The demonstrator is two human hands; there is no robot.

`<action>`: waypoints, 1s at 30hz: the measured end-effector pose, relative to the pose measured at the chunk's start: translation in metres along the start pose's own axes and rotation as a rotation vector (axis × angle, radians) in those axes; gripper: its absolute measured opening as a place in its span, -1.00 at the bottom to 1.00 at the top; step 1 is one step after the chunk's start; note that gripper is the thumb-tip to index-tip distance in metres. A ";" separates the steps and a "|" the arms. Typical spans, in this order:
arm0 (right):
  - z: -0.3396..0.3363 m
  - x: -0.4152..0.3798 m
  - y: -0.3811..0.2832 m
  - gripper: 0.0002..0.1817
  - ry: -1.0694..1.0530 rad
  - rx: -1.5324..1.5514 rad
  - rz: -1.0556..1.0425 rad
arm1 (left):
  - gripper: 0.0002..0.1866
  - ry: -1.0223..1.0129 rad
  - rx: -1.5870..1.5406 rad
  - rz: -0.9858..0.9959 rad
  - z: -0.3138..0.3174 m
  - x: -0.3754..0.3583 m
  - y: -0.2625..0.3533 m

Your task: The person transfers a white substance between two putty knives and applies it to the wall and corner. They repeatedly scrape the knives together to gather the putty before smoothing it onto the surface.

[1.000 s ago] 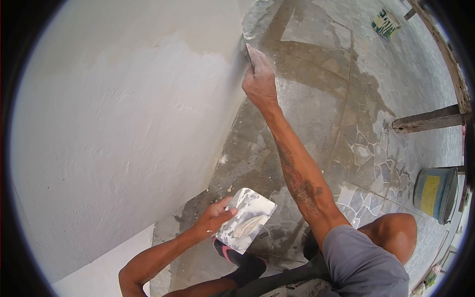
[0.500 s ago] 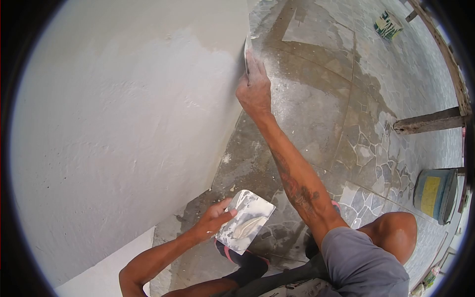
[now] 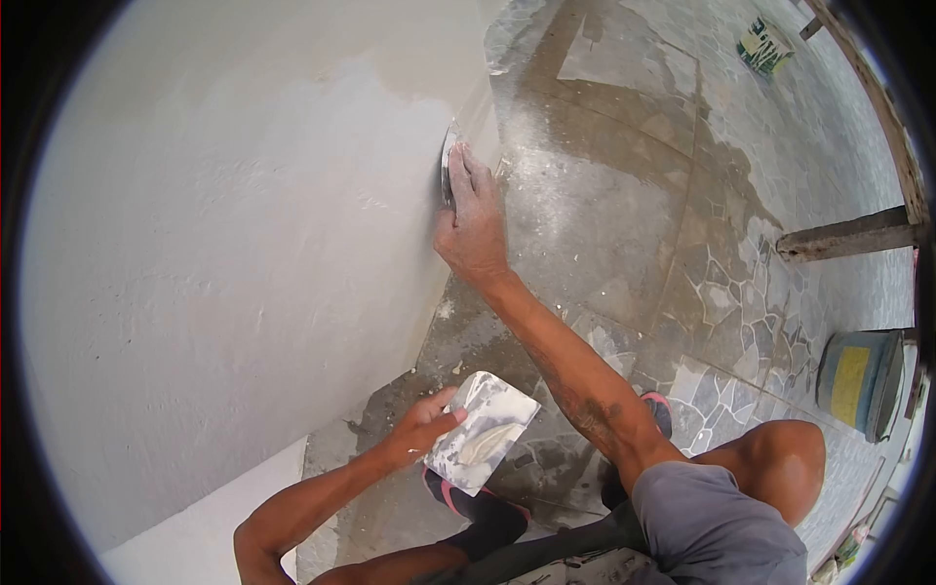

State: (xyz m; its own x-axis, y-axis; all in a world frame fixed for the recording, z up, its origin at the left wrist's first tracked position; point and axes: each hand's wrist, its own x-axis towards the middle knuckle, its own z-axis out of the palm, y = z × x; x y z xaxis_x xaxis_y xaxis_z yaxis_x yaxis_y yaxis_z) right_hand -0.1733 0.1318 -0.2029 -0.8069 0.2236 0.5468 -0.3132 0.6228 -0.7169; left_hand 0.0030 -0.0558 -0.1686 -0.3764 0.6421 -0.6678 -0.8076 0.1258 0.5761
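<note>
My right hand holds a thin metal blade against the pale wall, close to its edge. The fingers lie stretched along the blade, and part of it is hidden behind them. Lower down, my left hand grips a rectangular plate by its left side, thumb on top. White paste is smeared over the plate, with a thicker lump near its middle.
A blue-grey bucket with a yellow patch stands at the right. Farther back is a smaller spattered bucket. A wooden beam juts in from the right over the stone-patterned floor.
My right hand and the blade have moved left and down, from the wall's edge onto its face. My left hand and the plate have barely moved.
</note>
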 end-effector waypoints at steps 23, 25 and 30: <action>-0.033 0.084 0.079 -0.62 -0.192 0.199 0.645 | -0.47 -0.002 -0.036 0.008 0.002 0.002 -0.004; -0.036 0.089 0.071 -0.62 -0.186 0.200 0.633 | -0.46 0.001 -0.035 0.005 0.003 0.002 -0.001; -0.048 0.082 0.035 -0.62 -0.092 0.174 0.367 | -0.47 0.001 -0.026 0.001 0.006 0.001 0.001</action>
State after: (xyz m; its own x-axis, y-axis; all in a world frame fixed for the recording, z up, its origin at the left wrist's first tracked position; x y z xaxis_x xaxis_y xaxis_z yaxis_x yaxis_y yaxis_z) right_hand -0.2263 0.2076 -0.1625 -0.9195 0.3347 0.2063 -0.0702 0.3765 -0.9238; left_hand 0.0047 -0.0504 -0.1662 -0.3776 0.6417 -0.6676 -0.8188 0.1052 0.5643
